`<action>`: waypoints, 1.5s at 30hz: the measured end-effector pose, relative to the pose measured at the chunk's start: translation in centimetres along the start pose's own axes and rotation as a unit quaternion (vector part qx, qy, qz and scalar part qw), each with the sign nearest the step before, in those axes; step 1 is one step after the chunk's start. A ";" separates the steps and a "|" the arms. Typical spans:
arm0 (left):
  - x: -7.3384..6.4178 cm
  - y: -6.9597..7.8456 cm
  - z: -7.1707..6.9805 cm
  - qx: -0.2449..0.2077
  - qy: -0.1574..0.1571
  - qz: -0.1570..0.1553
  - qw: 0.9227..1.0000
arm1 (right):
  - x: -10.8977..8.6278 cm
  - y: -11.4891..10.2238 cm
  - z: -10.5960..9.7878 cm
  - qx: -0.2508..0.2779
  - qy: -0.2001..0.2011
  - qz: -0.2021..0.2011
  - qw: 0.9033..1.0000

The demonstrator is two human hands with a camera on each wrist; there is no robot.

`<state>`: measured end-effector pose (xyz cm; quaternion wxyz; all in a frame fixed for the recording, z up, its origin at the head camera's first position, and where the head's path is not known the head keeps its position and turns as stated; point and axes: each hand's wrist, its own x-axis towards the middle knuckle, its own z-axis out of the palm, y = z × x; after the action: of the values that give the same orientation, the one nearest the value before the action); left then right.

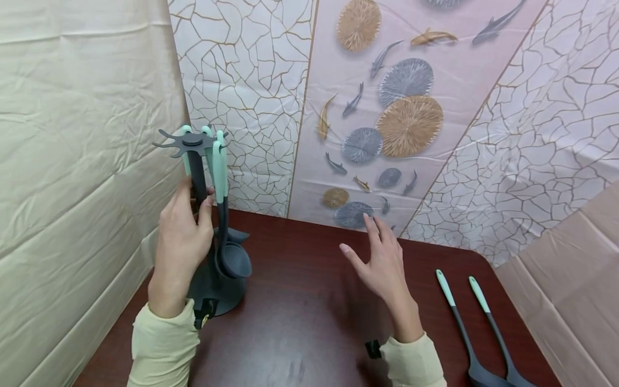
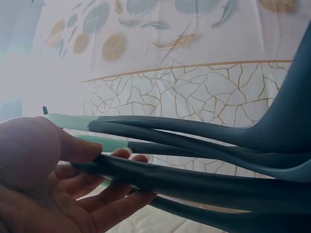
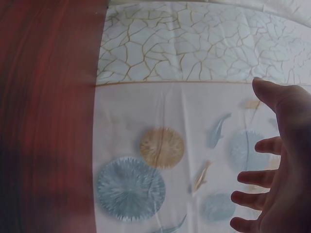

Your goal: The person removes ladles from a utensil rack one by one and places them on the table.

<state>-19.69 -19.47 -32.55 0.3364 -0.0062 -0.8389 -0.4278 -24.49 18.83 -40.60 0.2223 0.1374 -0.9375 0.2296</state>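
On the left of the table stands a dark utensil stand (image 1: 197,172) with a hooked top and a round base. Several utensils with mint-green handles (image 1: 220,174) hang from it, among them a ladle (image 1: 236,260). My left hand (image 1: 182,231) grips the stand's post below the top. In the left wrist view, thumb and fingers wrap the dark post (image 2: 194,183), beside the hanging handles. My right hand (image 1: 384,263) is held above the middle of the table with fingers spread, holding nothing. The right wrist view shows that hand (image 3: 291,179) with its fingers apart.
Two more utensils, a near one (image 1: 459,328) and one farther right (image 1: 495,328), lie on the table's right side, their dark heads cut by the frame. The brown table (image 1: 295,306) meets a patterned cloth (image 1: 261,107) behind. Beige cloth (image 1: 87,161) hangs at the left.
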 end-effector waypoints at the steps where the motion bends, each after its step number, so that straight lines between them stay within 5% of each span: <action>1: 0.0 0.0 0.0 0.002 0.000 -0.002 1.000 | 0.1 -0.2 0.0 0.002 0.002 -0.001 1.000; 25: 0.3 -0.6 -0.4 0.004 -0.002 0.021 1.000 | 3.0 -4.9 -1.2 0.027 0.038 -0.062 0.997; 45: 0.3 -0.9 -0.6 0.014 0.010 0.007 1.000 | 4.5 -9.7 -0.5 0.066 0.071 -0.119 0.988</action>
<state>-19.88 -20.52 -32.76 0.3477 -0.0034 -0.8416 -0.4134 -24.70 10.07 -34.52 0.3041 0.2459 -0.8792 0.2720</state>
